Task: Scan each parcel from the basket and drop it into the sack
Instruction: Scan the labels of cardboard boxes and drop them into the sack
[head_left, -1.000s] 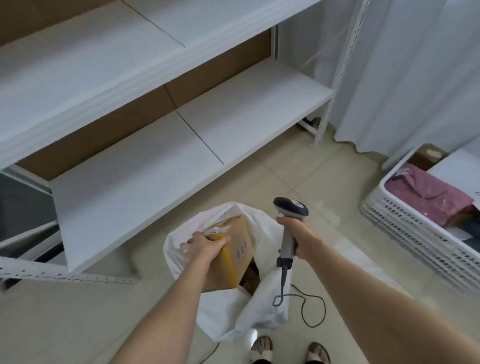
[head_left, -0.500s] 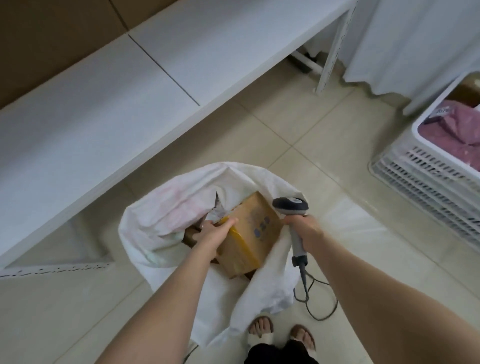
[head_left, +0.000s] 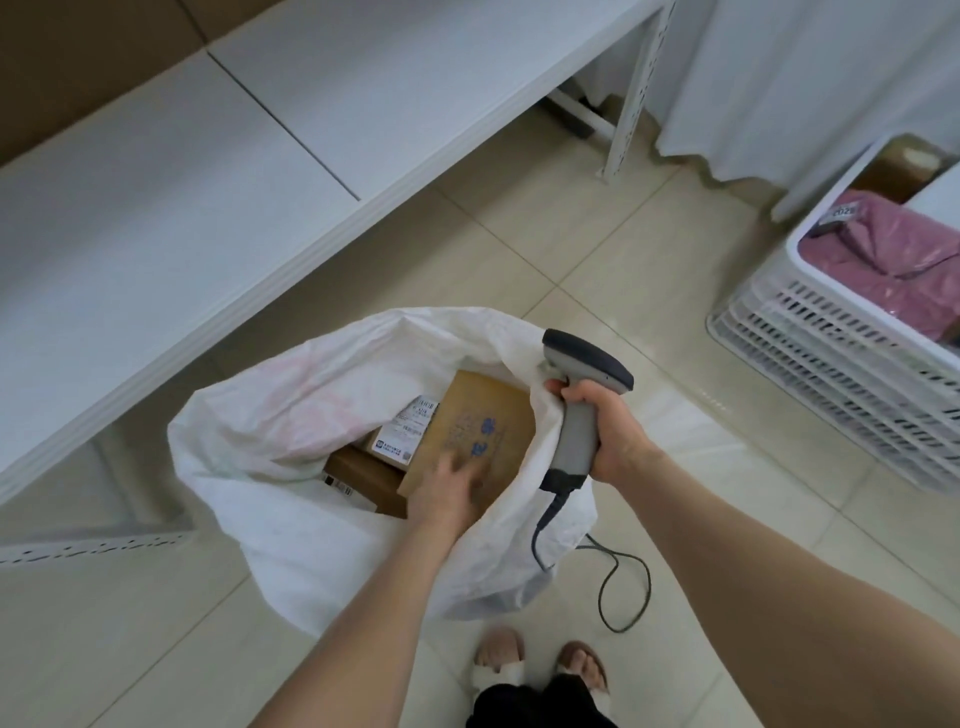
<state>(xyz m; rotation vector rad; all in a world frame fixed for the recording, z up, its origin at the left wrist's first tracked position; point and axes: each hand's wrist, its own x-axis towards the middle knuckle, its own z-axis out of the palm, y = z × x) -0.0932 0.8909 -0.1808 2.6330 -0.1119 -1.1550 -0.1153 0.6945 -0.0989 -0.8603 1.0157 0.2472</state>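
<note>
A white sack (head_left: 291, 415) stands open on the floor in front of me. Inside it a brown cardboard parcel (head_left: 485, 410) with blue print lies flat on other boxes (head_left: 363, 480). My left hand (head_left: 447, 493) is inside the sack mouth, its blurred fingers spread on the parcel's near end. My right hand (head_left: 610, 434) grips the grey barcode scanner (head_left: 579, 415) at the sack's right rim, head pointing left. The white basket (head_left: 810, 332) at the right holds a pink bagged parcel (head_left: 893, 260).
A low white shelf (head_left: 208, 208) runs along the far left, its steel post (head_left: 626, 104) near a white curtain (head_left: 779, 78). The scanner cable (head_left: 623, 587) loops on the tiled floor by my feet (head_left: 540, 665).
The parcel has gone from tilted in my left hand's grip to lying flat inside the sack. My left hand's fingers have loosened on it. The view has tipped down and nearer.
</note>
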